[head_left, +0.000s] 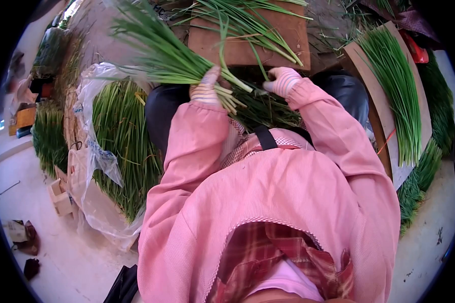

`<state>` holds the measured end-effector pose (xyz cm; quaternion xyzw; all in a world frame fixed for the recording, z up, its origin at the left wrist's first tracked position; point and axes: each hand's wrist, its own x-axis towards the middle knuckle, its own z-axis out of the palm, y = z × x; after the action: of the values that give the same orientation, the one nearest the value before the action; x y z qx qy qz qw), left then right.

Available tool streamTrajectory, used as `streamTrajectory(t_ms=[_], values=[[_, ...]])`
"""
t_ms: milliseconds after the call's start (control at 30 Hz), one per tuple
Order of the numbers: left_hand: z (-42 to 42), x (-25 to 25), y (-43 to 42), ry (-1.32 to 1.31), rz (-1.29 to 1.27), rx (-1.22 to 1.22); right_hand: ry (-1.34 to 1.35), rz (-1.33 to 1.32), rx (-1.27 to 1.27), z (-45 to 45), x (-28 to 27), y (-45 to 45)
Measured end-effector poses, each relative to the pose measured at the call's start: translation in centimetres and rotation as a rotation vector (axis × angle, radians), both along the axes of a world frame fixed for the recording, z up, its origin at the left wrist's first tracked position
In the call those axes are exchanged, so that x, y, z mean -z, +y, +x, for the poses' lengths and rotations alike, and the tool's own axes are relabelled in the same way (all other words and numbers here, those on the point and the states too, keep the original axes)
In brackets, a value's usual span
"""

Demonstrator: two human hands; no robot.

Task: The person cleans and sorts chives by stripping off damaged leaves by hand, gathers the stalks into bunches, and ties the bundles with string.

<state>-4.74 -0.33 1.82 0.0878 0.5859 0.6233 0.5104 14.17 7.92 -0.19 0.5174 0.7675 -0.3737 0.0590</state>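
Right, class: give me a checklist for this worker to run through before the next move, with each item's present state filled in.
1. Bunch of green stalks held in the left hand: ok.
2. Pale ends of that bunch lined up: not ok; they splay at uneven lengths.
3. Right hand free: cannot tell; its fingertips meet a green leaf, but the grip is unclear.
4. Loose stalks on the brown board tidy: not ok; they lie crossed and fanned.
5. Stalks on the right-hand board laid roughly parallel: ok.
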Motion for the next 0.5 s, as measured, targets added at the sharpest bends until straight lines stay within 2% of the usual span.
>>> streamTrajectory(t_ms=[33, 167, 233, 300, 333, 433, 500], values=[[-0.8, -0.7, -0.2, -0.049, 0.031, -0.053, -0.072, 0.045, -0.059, 0.8, 0.5, 0.1], [-5.0, -6.0, -1.4, -0.113, 0.055, -0.024, -0.322, -0.137, -0.183, 4.2, -0.6, 0.5], [-6.6, -7.2, -2.2, -0.166, 0.086, 0.121, -0.378, -0.099, -0.289, 4.5, -2.0, 0.6], [-5.2, -7.6, -1.9, -0.030, -0.024, 0.105, 0.063, -0.309, -0.044, 4.3, -3.0, 0.3], [-5.2, -6.5, -1.7, -0.080, 0.024, 0.211, 0.314, -0.390, 0.093, 3.0, -4.2, -0.5], [-1.2, -3.4, -1.0, -0.110, 0.035, 0.224, 0.647, -0.254, -0.033, 0.5, -6.4, -2.9], [1.9, -2.1, -0.8, -0.245, 0.060, 0.146, 0.661, -0.411, 0.040, -0.6, -5.2, -4.5]])
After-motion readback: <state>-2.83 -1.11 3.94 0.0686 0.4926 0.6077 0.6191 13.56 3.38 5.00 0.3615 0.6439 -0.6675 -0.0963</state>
